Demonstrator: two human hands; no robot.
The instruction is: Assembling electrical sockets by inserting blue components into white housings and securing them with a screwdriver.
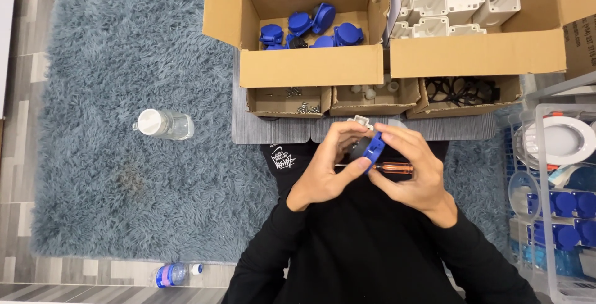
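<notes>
My left hand (328, 166) and my right hand (415, 173) meet in front of my chest, both gripping a small blue socket part (372, 149) with a black round piece beside it. A screwdriver with an orange handle (391, 168) lies across under my right hand's fingers. A white housing piece (361, 119) shows just past my fingertips. Black sleeves cover both forearms.
A cardboard box (310, 68) of blue socket covers and another box (478, 52) of white housings stand ahead, with three small trays of screws and black parts below. A clear bottle (164, 124) stands on the blue shaggy rug; another bottle (174, 273) lies near. Clear bins (552, 217) sit right.
</notes>
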